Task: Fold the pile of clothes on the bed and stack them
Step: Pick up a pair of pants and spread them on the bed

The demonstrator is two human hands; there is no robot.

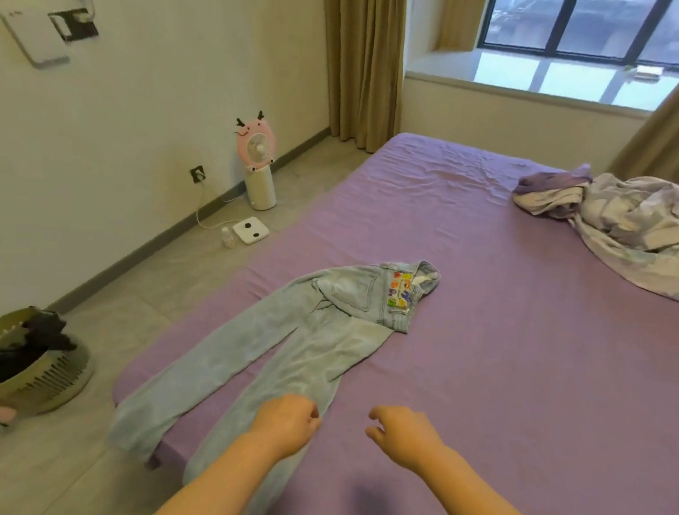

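A pair of light blue jeans (316, 336) lies spread flat on the purple bed (484, 348), waistband away from me, with a colourful patch at the waist. Both legs run toward me, and the left leg hangs over the bed's edge. My left hand (286, 422) hovers over the nearer leg with its fingers curled in, and no cloth shows in its grip. My right hand (402, 434) is just right of the jeans, above the bare sheet, with fingers loosely curled and holding nothing. A crumpled pile of pale lilac and white clothes (633, 233) lies at the far right of the bed.
On the floor to the left, a round laundry basket (40, 373) holds dark clothes. A pink fan (256, 159), a white scale (251, 230) and a small bottle (226, 237) stand by the wall. Curtains and a window sill are beyond the bed.
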